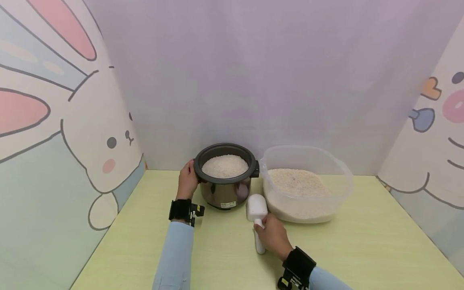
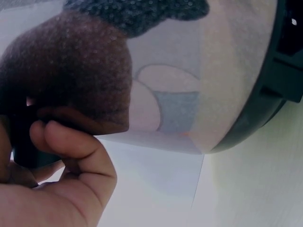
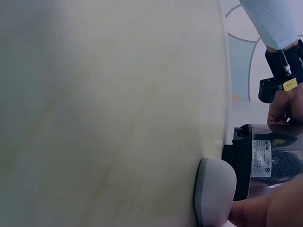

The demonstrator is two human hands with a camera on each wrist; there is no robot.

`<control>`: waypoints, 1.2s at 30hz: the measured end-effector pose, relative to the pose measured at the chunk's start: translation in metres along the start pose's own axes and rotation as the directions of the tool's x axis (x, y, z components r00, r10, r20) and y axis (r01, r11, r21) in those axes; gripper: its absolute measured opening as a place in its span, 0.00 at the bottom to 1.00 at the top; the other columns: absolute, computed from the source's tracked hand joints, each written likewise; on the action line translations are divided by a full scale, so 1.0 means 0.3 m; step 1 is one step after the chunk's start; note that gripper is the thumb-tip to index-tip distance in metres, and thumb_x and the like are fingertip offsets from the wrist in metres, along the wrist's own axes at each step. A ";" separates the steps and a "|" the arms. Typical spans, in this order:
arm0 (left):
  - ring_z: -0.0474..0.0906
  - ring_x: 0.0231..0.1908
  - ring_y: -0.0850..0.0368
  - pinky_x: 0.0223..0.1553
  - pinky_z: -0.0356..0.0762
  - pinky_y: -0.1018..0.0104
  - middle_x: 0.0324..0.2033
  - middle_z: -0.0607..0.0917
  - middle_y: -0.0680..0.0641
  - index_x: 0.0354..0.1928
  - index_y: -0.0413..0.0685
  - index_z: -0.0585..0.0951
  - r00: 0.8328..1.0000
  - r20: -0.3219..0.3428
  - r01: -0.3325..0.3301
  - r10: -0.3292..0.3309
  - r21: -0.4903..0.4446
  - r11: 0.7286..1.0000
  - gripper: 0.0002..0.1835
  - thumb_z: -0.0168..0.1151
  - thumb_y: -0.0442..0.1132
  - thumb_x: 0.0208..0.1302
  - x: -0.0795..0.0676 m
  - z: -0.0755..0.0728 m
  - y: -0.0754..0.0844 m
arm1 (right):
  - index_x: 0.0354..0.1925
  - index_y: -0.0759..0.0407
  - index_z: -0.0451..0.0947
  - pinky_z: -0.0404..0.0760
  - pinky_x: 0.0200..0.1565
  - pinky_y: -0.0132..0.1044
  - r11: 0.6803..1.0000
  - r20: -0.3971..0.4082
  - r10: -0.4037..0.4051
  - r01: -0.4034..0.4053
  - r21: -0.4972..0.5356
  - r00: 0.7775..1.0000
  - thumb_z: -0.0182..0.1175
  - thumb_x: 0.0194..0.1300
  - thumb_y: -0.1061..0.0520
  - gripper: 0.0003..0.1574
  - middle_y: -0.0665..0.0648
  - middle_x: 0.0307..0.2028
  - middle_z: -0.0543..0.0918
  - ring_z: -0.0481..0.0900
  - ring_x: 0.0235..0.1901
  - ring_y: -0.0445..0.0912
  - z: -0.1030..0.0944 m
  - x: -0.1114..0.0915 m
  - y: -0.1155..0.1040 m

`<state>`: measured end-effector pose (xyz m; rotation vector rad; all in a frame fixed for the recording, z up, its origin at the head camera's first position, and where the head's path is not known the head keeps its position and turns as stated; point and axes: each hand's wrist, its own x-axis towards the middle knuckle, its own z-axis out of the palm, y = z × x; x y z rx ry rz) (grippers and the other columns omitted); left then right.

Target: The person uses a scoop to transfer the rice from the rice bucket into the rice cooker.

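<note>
A dark, shiny rice cooker [image 1: 224,192] with a black rim stands on the table, with white rice [image 1: 225,166] heaped inside. My left hand [image 1: 187,180] grips the black handle on its left side; in the left wrist view the fingers [image 2: 78,139] curl around that handle. A white scoop [image 1: 257,207] lies in front, between the cooker and a clear tub. Its handle is pinched between the thumb and fingers of my right hand [image 1: 274,237]. Part of the scoop [image 3: 217,191] shows low in the right wrist view, close against the tabletop.
The clear plastic tub [image 1: 342,181] holds more rice [image 1: 297,183] and stands right of the cooker. A pale curtain [image 1: 239,80] hangs behind the yellow-green table [image 1: 377,233]. Cartoon-printed panels [image 1: 90,133] border both sides.
</note>
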<state>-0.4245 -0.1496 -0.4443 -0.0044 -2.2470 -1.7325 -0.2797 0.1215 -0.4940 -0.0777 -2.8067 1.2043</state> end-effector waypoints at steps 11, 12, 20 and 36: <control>0.72 0.22 0.57 0.27 0.76 0.67 0.24 0.73 0.46 0.53 0.40 0.81 1.000 -0.002 0.017 -0.017 0.093 0.996 0.26 0.38 0.52 0.85 0.004 -0.030 0.010 | 0.48 0.74 0.75 0.78 0.37 0.47 0.999 0.017 -0.020 0.020 0.039 1.000 0.64 0.70 0.53 0.23 0.67 0.41 0.82 0.80 0.38 0.54 -0.007 0.001 -0.004; 0.72 0.22 0.57 0.26 0.76 0.67 0.24 0.72 0.46 0.51 0.39 0.81 1.000 0.001 0.021 -0.022 0.099 0.995 0.26 0.38 0.52 0.85 0.005 -0.033 0.010 | 0.50 0.74 0.75 0.79 0.39 0.48 0.999 0.021 -0.022 0.021 0.041 1.000 0.64 0.71 0.52 0.25 0.68 0.43 0.83 0.80 0.39 0.54 -0.010 0.001 -0.005; 0.84 0.28 0.50 0.33 0.83 0.63 0.40 0.81 0.32 0.42 0.33 0.78 0.988 0.080 0.127 -0.135 0.102 0.987 0.39 0.32 0.63 0.81 -0.001 -0.074 -0.007 | 0.56 0.73 0.74 0.79 0.42 0.52 0.996 0.013 -0.076 0.077 -0.053 0.997 0.64 0.71 0.49 0.29 0.64 0.42 0.84 0.82 0.41 0.55 -0.044 0.017 -0.005; 0.70 0.65 0.28 0.65 0.67 0.37 0.63 0.74 0.23 0.71 0.25 0.66 0.963 0.263 -0.054 -0.066 0.426 0.903 0.41 0.31 0.60 0.83 -0.113 -0.088 -0.064 | 0.62 0.73 0.74 0.75 0.55 0.60 0.895 -0.078 -0.439 0.428 -0.124 0.895 0.61 0.76 0.52 0.28 0.71 0.54 0.82 0.79 0.54 0.65 -0.065 0.057 0.022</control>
